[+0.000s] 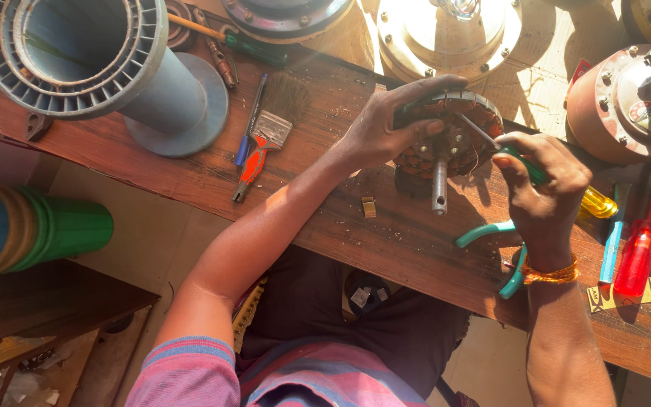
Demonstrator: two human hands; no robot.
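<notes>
— Start at the grip. What does each hand have?

— The right hand (540,181) is closed round a green-handled tool (525,162), a screwdriver or pick by the look of it. Its thin metal shaft runs up and to the left from the fist, and the tip lies on the face of the stator (450,136). The left hand (382,128) is closed on that same stator, fingers over its far rim, thumb on the near-left edge.

— So where does the stator sit from the tool hand?

— Just to the left of it and a touch farther away, at the middle of the worktop (190,169). The left hand comes at it from the left, the right from the right; both are on it, the left directly, the right only through the tool.

— Which way does it point?

— It is tipped up on edge, so its round face of copper windings looks toward the person. Its shaft (438,188) is the long axis: it sticks out from the centre and points near, slightly downward, over the wood. The tool's axis crosses that, slanting from near-right to far-left.

— And around them?

— Green-handled pliers (491,249) lie under the right wrist. Right of that, a yellow-handled and a red-handled screwdriver (638,252). Left of the left forearm, a paintbrush (265,143), then a big grey spool (77,60). Round motor housings (446,34) stand along the far edge.
</notes>
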